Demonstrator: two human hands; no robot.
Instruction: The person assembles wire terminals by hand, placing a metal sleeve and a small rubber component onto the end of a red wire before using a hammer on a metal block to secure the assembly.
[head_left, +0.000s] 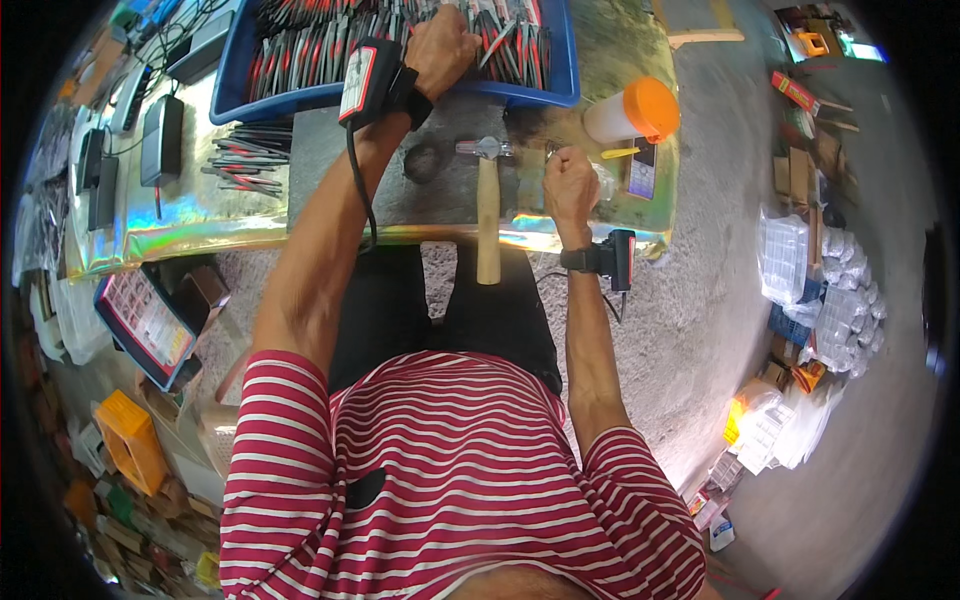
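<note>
My left hand [441,52] is over the blue plastic bin [400,95], which is packed with slim grey-and-red tools [300,60]. Its fingers curl down among them, and whatever they pinch is hidden. My right hand [572,185] is closed just above the bench, beside a small clear plastic bag [603,184]; I cannot make out what is in it. Between my arms lies a hammer [488,215], its wooden handle jutting past the bench's near edge. Left of the hammer head is a dark round piece [422,163] on the grey plate [330,170].
A jar with an orange lid [645,108] and a phone-like slab [642,170] are at the right. More slim tools [248,160] lie in a pile at the left, near black devices [162,142] with cables. Plastic-wrapped goods [845,310] are on the floor to the right.
</note>
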